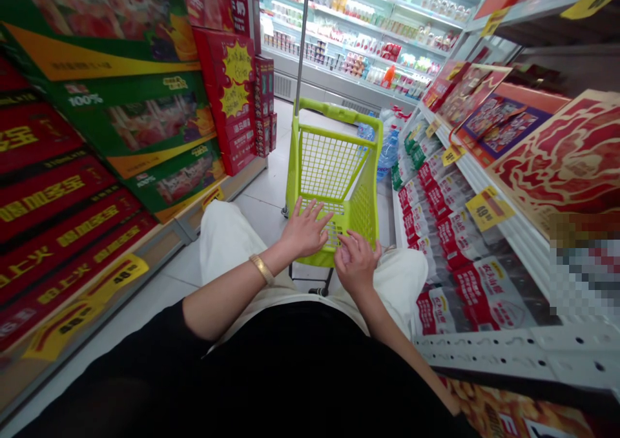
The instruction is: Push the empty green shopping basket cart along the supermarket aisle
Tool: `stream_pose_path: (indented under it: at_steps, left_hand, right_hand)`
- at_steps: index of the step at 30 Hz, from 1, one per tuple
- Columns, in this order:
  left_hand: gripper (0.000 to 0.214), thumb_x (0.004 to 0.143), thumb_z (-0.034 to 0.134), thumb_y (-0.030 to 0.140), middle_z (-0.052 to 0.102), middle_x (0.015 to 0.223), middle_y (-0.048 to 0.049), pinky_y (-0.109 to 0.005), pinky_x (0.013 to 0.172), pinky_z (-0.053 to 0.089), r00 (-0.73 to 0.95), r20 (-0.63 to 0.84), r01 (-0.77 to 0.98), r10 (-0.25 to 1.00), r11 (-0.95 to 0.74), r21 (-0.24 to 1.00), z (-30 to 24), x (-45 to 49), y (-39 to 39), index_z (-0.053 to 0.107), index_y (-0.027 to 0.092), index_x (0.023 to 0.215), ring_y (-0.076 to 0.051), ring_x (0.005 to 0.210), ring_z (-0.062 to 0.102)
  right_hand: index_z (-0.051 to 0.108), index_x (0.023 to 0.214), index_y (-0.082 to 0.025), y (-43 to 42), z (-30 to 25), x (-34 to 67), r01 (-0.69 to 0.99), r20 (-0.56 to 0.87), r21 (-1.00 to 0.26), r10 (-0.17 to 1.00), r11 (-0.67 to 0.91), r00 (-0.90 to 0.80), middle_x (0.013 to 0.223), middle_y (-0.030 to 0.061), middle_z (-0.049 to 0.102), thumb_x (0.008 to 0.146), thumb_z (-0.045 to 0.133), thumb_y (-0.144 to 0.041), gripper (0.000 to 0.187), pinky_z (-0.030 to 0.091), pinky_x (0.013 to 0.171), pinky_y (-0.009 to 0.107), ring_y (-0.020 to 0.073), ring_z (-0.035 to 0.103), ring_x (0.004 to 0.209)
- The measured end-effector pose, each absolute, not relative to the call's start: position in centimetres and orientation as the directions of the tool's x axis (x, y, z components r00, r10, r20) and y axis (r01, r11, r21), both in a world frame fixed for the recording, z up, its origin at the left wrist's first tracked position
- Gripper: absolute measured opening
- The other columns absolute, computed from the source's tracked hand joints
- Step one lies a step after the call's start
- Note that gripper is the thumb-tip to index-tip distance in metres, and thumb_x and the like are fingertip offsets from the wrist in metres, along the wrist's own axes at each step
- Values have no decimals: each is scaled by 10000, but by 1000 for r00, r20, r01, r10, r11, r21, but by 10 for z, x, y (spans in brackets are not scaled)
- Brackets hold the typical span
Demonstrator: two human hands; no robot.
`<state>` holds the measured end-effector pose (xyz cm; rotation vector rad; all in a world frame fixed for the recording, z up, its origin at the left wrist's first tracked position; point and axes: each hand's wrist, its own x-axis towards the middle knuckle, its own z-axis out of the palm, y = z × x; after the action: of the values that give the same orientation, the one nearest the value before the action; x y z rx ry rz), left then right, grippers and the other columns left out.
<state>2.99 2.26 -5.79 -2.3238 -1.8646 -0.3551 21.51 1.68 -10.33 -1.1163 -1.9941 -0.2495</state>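
A lime-green shopping cart [334, 142] stands right in front of my knees, its basket holding nothing that I can see. Above the near end of the basket is my left hand [304, 232], palm down with the fingers spread, and a gold bracelet [262, 269] is on that wrist. My right hand [357, 262] hovers by the basket's near right edge. Its fingers are loosely bent and apart, and no object shows in them. Whether either hand touches the cart is hard to tell.
Stacked red and green drink cartons [145, 112] line the left side. To the right, a shelf [489, 212] holds gift boxes above wrapped bottle packs [484, 289]. Large water bottles [389, 150] stand behind the cart. A refrigerated display [358, 44] spans the back.
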Motion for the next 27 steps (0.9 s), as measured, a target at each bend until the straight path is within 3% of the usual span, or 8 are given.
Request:
stream_pose_path:
  at_steps: [5, 12, 21, 27]
  left_hand:
    - [550, 989, 463, 387, 432, 1610, -102, -640, 1256, 147, 202, 264, 974, 943, -221, 43, -57, 28, 22, 480, 266, 1525, -330, 1507, 360]
    - [555, 984, 453, 388, 436, 1607, -102, -643, 1255, 147, 195, 255, 973, 947, -219, 71, -54, 33, 21, 482, 264, 1523, -330, 1511, 352]
    - [555, 995, 439, 396, 401, 1632, -87, -625, 1268, 90, 195, 208, 975, 959, -212, 60, -52, 30, 21, 464, 262, 1533, -323, 1538, 298]
    - [573, 998, 448, 414, 374, 1644, -102, -625, 1265, 105, 196, 198, 976, 960, -212, 60, -52, 30, 21, 442, 254, 1548, -331, 1546, 275]
  right_hand:
    - [681, 1140, -287, 15, -101, 211, 766, 718, -189, 619, 615, -319, 1223, 53, 699, 882, 606, -265, 269, 155, 1182, 518, 224, 652, 1064]
    - [695, 1118, -264, 22, -99, 234, 812, 685, -308, 708, 496, -172, 1213, 61, 700, 893, 561, -235, 263, 129, 1192, 543, 232, 647, 1090]
    - [702, 1121, -284, 11, -95, 196, 744, 653, -270, 684, 611, -325, 1212, 42, 711, 870, 614, -268, 266, 128, 1204, 491, 217, 657, 1053]
    - [709, 1086, -269, 16, -95, 216, 796, 622, -286, 736, 533, -269, 1203, 48, 707, 871, 594, -244, 245, 146, 1186, 516, 220, 654, 1024]
